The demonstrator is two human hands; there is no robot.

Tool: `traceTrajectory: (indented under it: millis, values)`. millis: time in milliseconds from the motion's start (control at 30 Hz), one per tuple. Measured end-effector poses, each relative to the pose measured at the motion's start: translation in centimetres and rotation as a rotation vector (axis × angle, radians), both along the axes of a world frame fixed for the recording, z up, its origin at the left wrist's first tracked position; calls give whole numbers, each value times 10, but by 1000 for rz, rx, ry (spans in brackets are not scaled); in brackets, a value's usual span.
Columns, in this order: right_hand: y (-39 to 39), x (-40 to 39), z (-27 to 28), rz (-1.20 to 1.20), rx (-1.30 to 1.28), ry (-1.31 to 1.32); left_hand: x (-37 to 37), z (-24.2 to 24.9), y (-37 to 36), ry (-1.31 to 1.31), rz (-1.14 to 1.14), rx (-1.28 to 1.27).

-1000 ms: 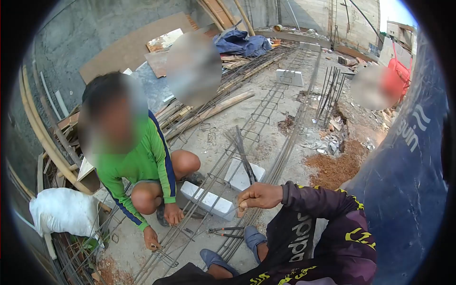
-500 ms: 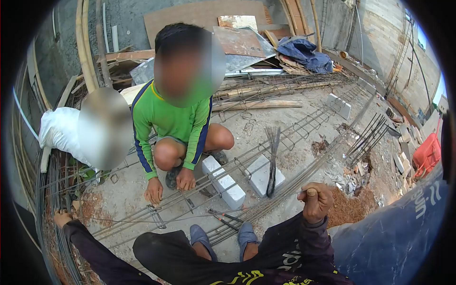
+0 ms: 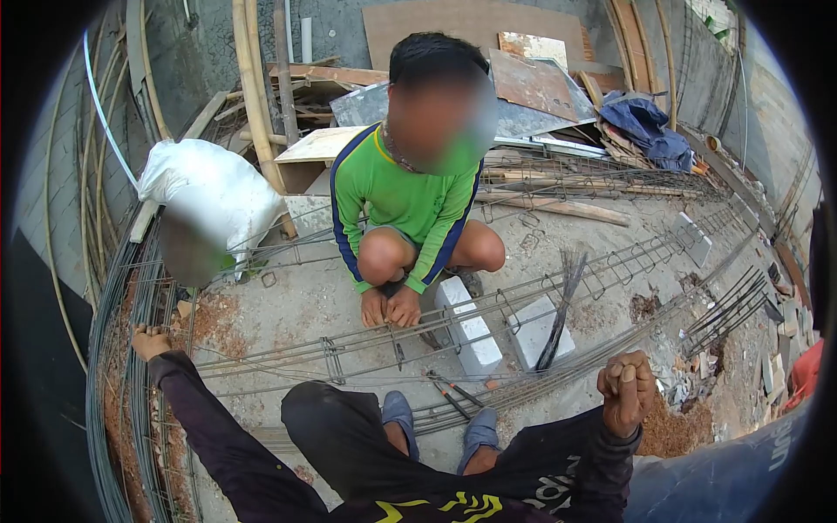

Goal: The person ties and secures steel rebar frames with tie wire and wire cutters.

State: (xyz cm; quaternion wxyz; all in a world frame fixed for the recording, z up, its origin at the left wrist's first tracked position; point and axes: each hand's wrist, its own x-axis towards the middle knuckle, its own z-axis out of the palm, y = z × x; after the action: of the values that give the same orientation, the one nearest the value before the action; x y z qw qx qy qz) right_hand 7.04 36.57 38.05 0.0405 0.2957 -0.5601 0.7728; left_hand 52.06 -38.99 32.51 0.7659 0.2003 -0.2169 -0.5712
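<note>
My left hand [image 3: 153,342] is out to the left with its fingers curled, over the long bundle of steel rods [image 3: 139,410]. What it grips is hidden. My right hand [image 3: 626,392] is raised at the right in a fist, and I cannot see whether anything is in it. Between my hands a long rebar cage [image 3: 418,336] runs across white blocks [image 3: 471,331]. A crouching person in a green shirt [image 3: 418,192] has both hands [image 3: 391,308] together at the cage's far bar. Pincers with dark and orange handles [image 3: 453,392] lie by my feet.
A bunch of thin tie wire [image 3: 562,305] leans on a second white block [image 3: 542,329]. A white sack [image 3: 209,196] stands at the left near bamboo poles [image 3: 253,96]. Boards [image 3: 532,87] and a blue tarp [image 3: 649,131] are piled behind. Short rods [image 3: 728,309] lie at the right.
My view has swung left, so the scene sits further right. The crouching person's hands have come together at the cage. Both my hands remain curled, out to the sides.
</note>
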Motion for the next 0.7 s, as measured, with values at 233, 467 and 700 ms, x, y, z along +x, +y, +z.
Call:
traceTrajectory:
  millis: [233, 467, 700]
  values:
    - [-4, -7, -18, -234, 1, 163, -20, 60, 60, 8, 214, 160]
    - [-70, -35, 54, -522, -1025, -281, -87, 19, 143, 149, -136, 205]
    - [-20, -70, 60, 186, -1144, -25, -69, -27, 144, 194, -153, 179]
